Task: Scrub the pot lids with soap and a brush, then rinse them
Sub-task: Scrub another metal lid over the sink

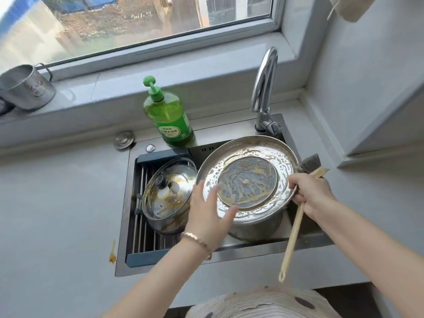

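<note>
Big lid [247, 180] sits center-right of frame, tilted w/ underside toward the camera. It has a steel rim and a glass middle, covered in suds and brown streaks. Its lower edge sits over a steel pot [257, 228] in the sink [122, 214].

Left hand [206, 210] is at the lid's lower-left edge, fingers straight and spread flat on the inner face, not curled. There's a bracelet [199, 242] on that wrist.

Right hand [309, 193] is at the lid's right edge, fingers curled round the handle of the brush [296, 226]. The wood handle runs down toward lower right; the grey bristle head is up by the lid's upper-right rim. Can't tell if the fingertips also hook the rim.

Small lid [167, 191] is left of the big one, glass w/ black knob and brown smears. It sits on a small pot [165, 226], which is on the rack [140, 226] in the sink's left part.

Green soap bottle [169, 118] stands upright behind the sink, center frame. Faucet [263, 88] is to its right, above the big lid. Metal mug [25, 88] is on the windowsill [91, 88], upper left. Brown stain [112, 251] marks the counter [57, 203] just left of the sink's lower-left corner.
</note>
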A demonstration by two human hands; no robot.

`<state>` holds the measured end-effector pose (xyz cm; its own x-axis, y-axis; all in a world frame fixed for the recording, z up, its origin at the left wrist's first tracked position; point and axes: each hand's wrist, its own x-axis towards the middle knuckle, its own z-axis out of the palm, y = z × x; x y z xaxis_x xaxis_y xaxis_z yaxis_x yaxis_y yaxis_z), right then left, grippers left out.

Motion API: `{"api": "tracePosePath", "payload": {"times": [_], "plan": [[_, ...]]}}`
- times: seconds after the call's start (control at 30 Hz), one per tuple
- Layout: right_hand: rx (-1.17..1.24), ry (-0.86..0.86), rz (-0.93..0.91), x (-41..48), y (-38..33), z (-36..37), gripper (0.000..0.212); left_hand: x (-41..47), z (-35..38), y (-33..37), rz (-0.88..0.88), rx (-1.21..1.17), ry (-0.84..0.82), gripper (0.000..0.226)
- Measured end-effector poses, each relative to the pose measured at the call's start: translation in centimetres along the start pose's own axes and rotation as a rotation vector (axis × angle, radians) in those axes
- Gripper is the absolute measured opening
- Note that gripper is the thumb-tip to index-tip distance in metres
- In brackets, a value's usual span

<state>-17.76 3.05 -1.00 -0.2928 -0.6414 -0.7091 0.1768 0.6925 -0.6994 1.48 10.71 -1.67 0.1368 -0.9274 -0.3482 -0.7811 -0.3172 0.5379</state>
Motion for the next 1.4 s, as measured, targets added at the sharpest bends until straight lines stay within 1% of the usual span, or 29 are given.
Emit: {"api": "tracePosePath", "payload": {"times": [0.03,0.07,0.1,0.13,0.2,0.23,0.3,0.33,0.37,0.43,0.47,0.5,0.57,0.6,0.67,0.73,0.77,0.8,0.87,0.93,1.0,1.07,1.1,1.2,1.23,1.27,1.3,1.37,1.4], "plan": [[-0.01,0.021,-0.021,0.0,-0.2,0.1,0.028,-0.4,0.8,0.6,0.161,0.119,-0.073,0.057],[-0.028,0.034,-0.035,0.0,-0.4,0.2,0.029,-0.9,1.5,1.4,0.325,0.25,-0.099,0.052],[-0.054,0.028,-0.04,-0.2,-0.7,0.3,0.03,-1.0,2.2,1.7,0.474,0.362,-0.052,0.044],[-0.08,0.015,-0.036,-0.5,-0.8,0.4,0.03,-0.9,2.9,2.1,0.58,0.411,0.013,0.034],[-0.081,-0.047,-0.015,-0.8,-0.9,0.6,0.029,0.0,3.6,2.1,0.692,0.34,0.148,0.011],[-0.052,-0.101,0.003,-0.9,-1.0,0.5,0.027,0.4,3.4,2.3,0.724,0.285,0.212,0.004],[-0.008,-0.256,0.013,-1.2,-1.6,0.4,0.02,1.0,2.5,2.8,0.704,0.159,0.236,0.011],[-0.018,-0.322,-0.005,-1.2,-2.0,0.2,0.023,1.3,1.9,2.9,0.664,0.085,0.242,0.012],[-0.058,-0.347,-0.049,-1.1,-2.3,0.1,0.039,1.6,1.1,3.2,0.601,-0.003,0.261,0.012],[-0.27,-0.304,-0.237,-1.0,-2.8,0.2,0.083,1.8,-0.2,3.7,0.405,-0.179,0.275,0.029],[-0.391,-0.252,-0.357,-1.0,-2.9,0.5,0.087,1.9,-0.7,3.9,0.307,-0.252,0.251,0.035],[-0.451,-0.216,-0.478,-0.7,-2.8,0.9,0.075,1.9,-1.0,4.1,0.234,-0.311,0.223,0.036],[-0.557,-0.205,-0.672,-1.6,-2.3,2.0,0.042,1.8,-1.4,4.7,0.159,-0.4,0.169,0.029],[-0.612,-0.215,-0.729,-2.7,-1.9,2.7,0.037,1.7,-1.5,4.9,0.129,-0.435,0.153,0.024],[-0.74,-0.215,-0.915,-5.0,-0.3,3.8,0.042,1.7,-1.8,5.0,0.069,-0.5,0.158,0.025],[-0.905,-0.184,-1.109,-6.4,0.4,4.1,0.05,1.7,-2.3,4.8,0.071,-0.497,0.148,0.04],[-0.956,-0.174,-1.116,-5.9,0.0,4.0,0.045,1.4,-2.4,4.6,0.1,-0.45,0.128,0.042],[-0.96,-0.184,-1.048,-4.7,-0.8,4.0,0.037,1.1,-2.5,4.6,0.131,-0.402,0.108,0.041],[-0.883,-0.172,-0.835,-2.0,-2.6,3.8,0.028,0.4,-2.6,4.6,0.18,-0.352,0.098,0.037],[-0.785,-0.152,-0.76,-0.7,-3.0,3.4,0.029,-0.1,-2.8,4.7,0.203,-0.367,0.105,0.033],[-0.792,-0.229,-0.87,-2.4,-1.5,3.4,0.031,-0.1,-3.1,4.7,0.177,-0.411,0.114,0.025],[-0.847,-0.309,-1.032,-4.8,0.6,3.5,0.034,0.2,-3.2,4.2,0.161,-0.421,0.159,0.027],[-0.874,-0.31,-1.065,-5.1,0.7,3.6,0.035,0.4,-3.1,3.8,0.17,-0.402,0.176,0.029],[-0.83,-0.22,-0.891,-2.8,-1.1,4.0,0.033,0.4,-2.9,3.7,0.208,-0.304,0.143,0.024],[-0.821,-0.197,-0.881,-2.5,-1.5,4.1,0.032,0.2,-2.9,3.7,0.223,-0.302,0.135,0.027],[-0.84,-0.188,-0.929,-3.0,-1.5,4.2,0.03,0.1,-2.9,3.8,0.229,-0.316,0.136,0.034],[-0.886,-0.18,-1.034,-3.7,-1.1,4.3,0.031,0.1,-2.9,3.7,0.226,-0.345,0.143,0.041],[-0.964,-0.177,-1.272,-5.5,0.2,4.3,0.04,0.2,-3.0,3.4,0.219,-0.4,0.155,0.049],[-0.967,-0.195,-1.287,-5.6,0.4,4.2,0.044,0.1,-3.0,3.3,0.218,-0.407,0.155,0.049]]}}
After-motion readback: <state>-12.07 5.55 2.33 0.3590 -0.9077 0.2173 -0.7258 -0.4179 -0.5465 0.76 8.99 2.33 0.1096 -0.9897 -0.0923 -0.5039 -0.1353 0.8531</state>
